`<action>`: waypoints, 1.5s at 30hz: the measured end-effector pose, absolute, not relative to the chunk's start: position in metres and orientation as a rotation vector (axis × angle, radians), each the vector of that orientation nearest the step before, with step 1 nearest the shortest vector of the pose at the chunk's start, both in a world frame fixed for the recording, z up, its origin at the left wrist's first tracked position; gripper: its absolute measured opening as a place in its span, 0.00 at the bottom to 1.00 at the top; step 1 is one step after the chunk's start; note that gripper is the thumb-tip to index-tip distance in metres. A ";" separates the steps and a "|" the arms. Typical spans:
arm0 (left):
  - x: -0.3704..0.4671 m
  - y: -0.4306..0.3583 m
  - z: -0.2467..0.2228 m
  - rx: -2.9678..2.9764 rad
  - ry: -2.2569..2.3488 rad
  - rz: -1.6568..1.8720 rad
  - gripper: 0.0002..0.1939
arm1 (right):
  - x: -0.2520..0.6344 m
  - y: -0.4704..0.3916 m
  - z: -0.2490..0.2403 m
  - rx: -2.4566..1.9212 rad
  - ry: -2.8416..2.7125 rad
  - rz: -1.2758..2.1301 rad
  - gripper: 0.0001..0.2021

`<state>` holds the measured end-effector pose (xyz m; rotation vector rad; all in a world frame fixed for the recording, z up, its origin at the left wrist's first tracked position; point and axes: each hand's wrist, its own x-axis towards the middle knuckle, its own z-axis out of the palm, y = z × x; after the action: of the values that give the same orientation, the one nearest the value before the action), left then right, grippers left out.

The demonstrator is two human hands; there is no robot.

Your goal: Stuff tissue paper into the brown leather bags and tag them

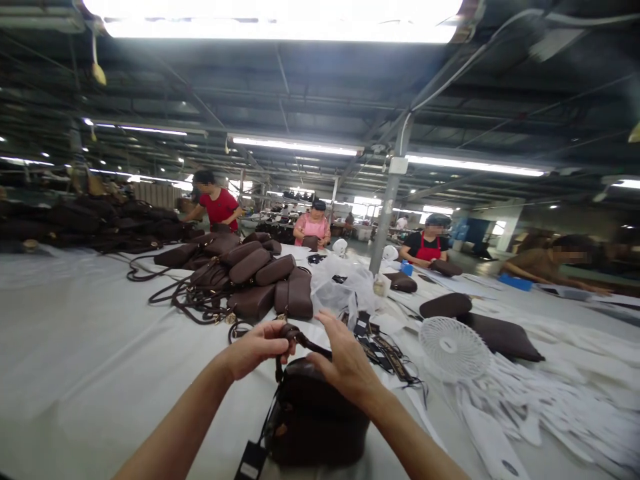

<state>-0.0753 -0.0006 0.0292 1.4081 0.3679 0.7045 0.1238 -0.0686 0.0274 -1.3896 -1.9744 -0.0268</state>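
Note:
A dark brown handbag [320,420] stands on the white-covered table right in front of me. Its strap [295,333] is looped up above the bag, and my left hand [260,347] pinches it between thumb and fingers. My right hand [345,360] is over the bag's top right, fingers stretched out and thumb apart, close to the strap; whether it touches the strap I cannot tell. A black hang tag [251,460] dangles on a cord at the bag's lower left.
Brown bags [245,267] with straps lie heaped beyond my hands. Clear plastic [340,280], black tags [390,353], a white fan [453,347] and white strips [550,400] cover the right side. A post [390,200] rises mid-table. Several co-workers sit or stand around.

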 end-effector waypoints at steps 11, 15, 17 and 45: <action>-0.075 0.006 0.015 1.505 0.647 0.784 0.11 | 0.135 0.000 0.056 -1.433 -1.739 0.697 0.15; -0.064 0.008 0.022 1.549 0.622 0.662 0.14 | 0.149 0.000 0.058 -1.199 -1.663 0.803 0.25; -0.052 0.008 0.032 1.570 0.606 0.663 0.16 | 0.150 -0.005 0.059 -1.192 -1.773 0.600 0.30; -0.039 0.019 0.049 1.126 0.236 0.730 0.14 | 0.226 -0.055 0.014 -1.699 -1.928 -0.244 0.29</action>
<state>-0.0391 0.0187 0.0489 1.1262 0.2356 0.7299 0.2264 -0.0546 0.0143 -1.6985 -1.9283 -0.2443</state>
